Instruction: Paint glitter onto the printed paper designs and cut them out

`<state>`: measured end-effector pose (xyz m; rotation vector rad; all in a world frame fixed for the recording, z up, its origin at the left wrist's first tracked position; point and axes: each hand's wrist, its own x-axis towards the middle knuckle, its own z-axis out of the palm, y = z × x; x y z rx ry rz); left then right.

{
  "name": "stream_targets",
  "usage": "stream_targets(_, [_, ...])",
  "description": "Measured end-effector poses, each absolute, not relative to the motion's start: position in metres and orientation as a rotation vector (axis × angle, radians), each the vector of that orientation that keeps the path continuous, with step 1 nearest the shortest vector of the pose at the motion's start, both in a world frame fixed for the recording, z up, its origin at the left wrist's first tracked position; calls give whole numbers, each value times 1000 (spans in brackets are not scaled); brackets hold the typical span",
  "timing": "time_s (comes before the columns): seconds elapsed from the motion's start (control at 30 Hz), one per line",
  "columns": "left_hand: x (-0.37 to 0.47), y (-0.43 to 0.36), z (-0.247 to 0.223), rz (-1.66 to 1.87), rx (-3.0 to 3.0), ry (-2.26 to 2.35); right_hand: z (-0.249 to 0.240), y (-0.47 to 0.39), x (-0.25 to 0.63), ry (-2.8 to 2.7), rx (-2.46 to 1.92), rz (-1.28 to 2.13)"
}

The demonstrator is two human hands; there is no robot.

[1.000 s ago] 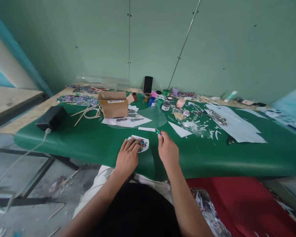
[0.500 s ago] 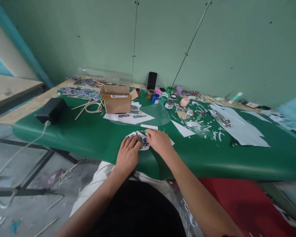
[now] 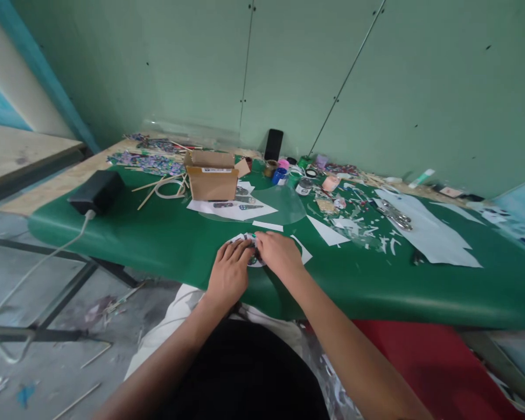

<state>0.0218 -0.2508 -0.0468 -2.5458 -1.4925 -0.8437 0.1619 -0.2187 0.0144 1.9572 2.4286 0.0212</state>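
My left hand (image 3: 228,269) lies with its fingers spread over a small piece of white paper (image 3: 257,263) patterned with dark and coloured bits, pressing it on the green table cover (image 3: 175,248). My right hand (image 3: 280,255) is curled at the right side of that paper, thumb and fingertips pinched together. A speck of green shows by its fingertips, but what they hold is too small to make out. Beside the right wrist lies a white paper offcut (image 3: 305,251) with a curved edge. Just beyond the hands lies a narrow white paper strip (image 3: 268,226).
Farther back stand a cardboard box (image 3: 212,185), paint jars (image 3: 280,176) and a phone (image 3: 273,144) against the wall. A triangular paper piece (image 3: 327,231), white scraps (image 3: 354,226) and scissors (image 3: 394,214) on paper lie right. A black power adapter (image 3: 97,192) sits left.
My right hand has shifted slightly toward the left hand over the patterned paper, covering more of it. The left hand stays in place on it. The view has turned a little.
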Motion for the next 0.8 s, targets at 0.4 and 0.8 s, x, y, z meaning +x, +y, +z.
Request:
stream_targets(0.4, [24,-250,-49,-876,-2527,-1508,21,-232,175,2404,1891,94])
stream_targets(0.8, [25,-251,-49,-861,-2521,-1520,22,-244,185,2355,1892,110])
